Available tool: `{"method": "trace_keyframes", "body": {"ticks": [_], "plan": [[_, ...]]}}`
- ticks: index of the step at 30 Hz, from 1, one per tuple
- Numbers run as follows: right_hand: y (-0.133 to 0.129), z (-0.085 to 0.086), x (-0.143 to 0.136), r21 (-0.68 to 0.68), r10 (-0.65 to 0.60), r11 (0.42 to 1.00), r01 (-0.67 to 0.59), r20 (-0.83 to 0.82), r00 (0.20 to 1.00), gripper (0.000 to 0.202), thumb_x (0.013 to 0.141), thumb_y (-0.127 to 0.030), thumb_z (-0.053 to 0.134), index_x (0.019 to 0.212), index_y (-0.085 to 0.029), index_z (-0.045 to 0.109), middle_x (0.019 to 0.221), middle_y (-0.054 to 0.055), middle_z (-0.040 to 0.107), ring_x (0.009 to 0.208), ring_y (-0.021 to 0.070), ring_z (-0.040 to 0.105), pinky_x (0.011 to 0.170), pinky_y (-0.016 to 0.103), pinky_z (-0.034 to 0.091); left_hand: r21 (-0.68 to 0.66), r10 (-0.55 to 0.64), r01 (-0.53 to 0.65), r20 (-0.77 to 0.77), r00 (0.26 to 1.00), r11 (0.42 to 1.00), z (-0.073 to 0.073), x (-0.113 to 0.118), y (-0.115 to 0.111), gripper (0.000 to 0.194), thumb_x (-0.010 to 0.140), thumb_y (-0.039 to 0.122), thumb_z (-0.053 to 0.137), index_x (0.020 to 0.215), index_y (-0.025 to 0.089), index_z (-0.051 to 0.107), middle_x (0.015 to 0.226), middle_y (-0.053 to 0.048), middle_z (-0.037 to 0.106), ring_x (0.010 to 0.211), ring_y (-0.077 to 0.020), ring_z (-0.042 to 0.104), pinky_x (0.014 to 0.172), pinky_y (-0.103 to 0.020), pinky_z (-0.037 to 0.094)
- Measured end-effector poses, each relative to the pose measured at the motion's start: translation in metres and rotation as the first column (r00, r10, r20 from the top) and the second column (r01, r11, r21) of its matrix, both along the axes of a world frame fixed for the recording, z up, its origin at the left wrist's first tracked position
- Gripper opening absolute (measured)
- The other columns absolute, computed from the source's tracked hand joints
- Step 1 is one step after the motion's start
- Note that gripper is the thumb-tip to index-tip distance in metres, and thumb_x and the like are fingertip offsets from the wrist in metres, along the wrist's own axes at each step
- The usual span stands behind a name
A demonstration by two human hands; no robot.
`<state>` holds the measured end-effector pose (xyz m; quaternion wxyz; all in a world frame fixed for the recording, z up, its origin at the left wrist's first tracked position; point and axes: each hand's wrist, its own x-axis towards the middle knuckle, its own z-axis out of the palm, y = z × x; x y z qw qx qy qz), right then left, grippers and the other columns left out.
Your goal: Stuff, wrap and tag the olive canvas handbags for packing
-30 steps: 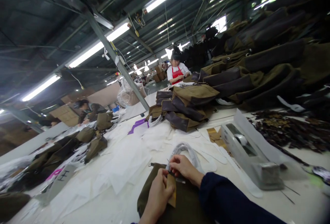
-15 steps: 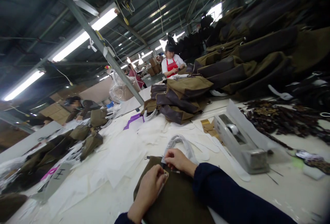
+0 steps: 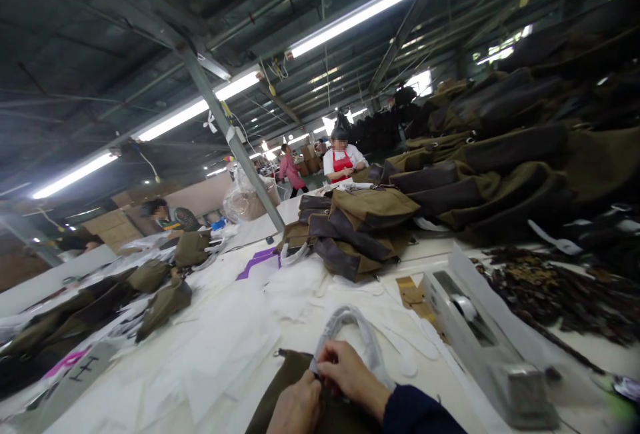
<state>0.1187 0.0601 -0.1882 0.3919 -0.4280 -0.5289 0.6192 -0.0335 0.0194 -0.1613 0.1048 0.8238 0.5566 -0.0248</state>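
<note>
An olive fabric bag (image 3: 273, 391) lies on the table at the bottom middle, partly under my hands. Its looped handle (image 3: 373, 347), wrapped in white material, rises from the top edge and leans away from me. My left hand (image 3: 299, 402) is closed around the lower left end of that handle. Right beside it, my right hand (image 3: 345, 371) pinches the wrapping at the same spot, fingertips together. The exact bit between the fingers is hidden.
A grey tape dispenser (image 3: 493, 354) stands to the right of my hands. Piled olive and dark brown bags (image 3: 360, 221) lie ahead. White sheets (image 3: 215, 347) spread over the left side. Dark straps (image 3: 555, 287) are heaped at right. A person in a red apron (image 3: 343, 164) stands beyond.
The view has tilted up, so bag and hands sit lower in the picture. My left hand has come up against my right at the handle's end. A distant person in pink has turned or moved.
</note>
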Motion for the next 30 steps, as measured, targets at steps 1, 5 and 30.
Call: {"method": "trace_keyframes", "body": {"ticks": [1, 5, 30], "plan": [[0.0, 0.0, 0.0, -0.003, 0.0, 1.0, 0.0, -0.002, 1.0, 0.013, 0.071, -0.004, 0.053, 0.072, -0.017, 0.054, 0.056, -0.005, 0.053, 0.046, 0.01, 0.049, 0.039, 0.018, 0.037, 0.006, 0.006, -0.006, 0.015, 1.0, 1.0, 0.0, 0.0, 0.0, 0.025, 0.085, 0.013, 0.046, 0.093, 0.024, 0.067, 0.105, -0.009, 0.069, 0.089, -0.0243, 0.07, 0.073, -0.029, 0.05], [0.0, 0.0, 0.0, -0.007, 0.001, 1.0, -0.001, -0.022, 1.0, 0.011, 0.074, -0.007, 0.053, 0.074, -0.017, 0.055, 0.058, -0.005, 0.052, 0.046, 0.0102, 0.048, 0.038, 0.019, 0.038, 0.037, 0.081, -0.084, 0.067, 0.994, 0.996, 0.006, 0.002, -0.004, 0.022, 0.087, 0.012, 0.044, 0.09, 0.021, 0.064, 0.098, -0.009, 0.068, 0.084, -0.021, 0.068, 0.073, -0.028, 0.049], [-0.003, 0.002, 0.006, 0.011, 0.015, 1.0, -0.015, -0.024, 1.0, 0.004, 0.079, -0.012, 0.058, 0.078, -0.016, 0.06, 0.06, -0.005, 0.052, 0.049, 0.0099, 0.049, 0.041, 0.018, 0.041, -0.239, 0.289, -0.166, 0.708, 0.644, 0.957, 0.003, -0.009, 0.005, 0.017, 0.086, 0.036, 0.057, 0.078, 0.021, 0.054, 0.062, -0.001, 0.061, 0.053, -0.0152, 0.055, 0.051, -0.025, 0.042]]}}
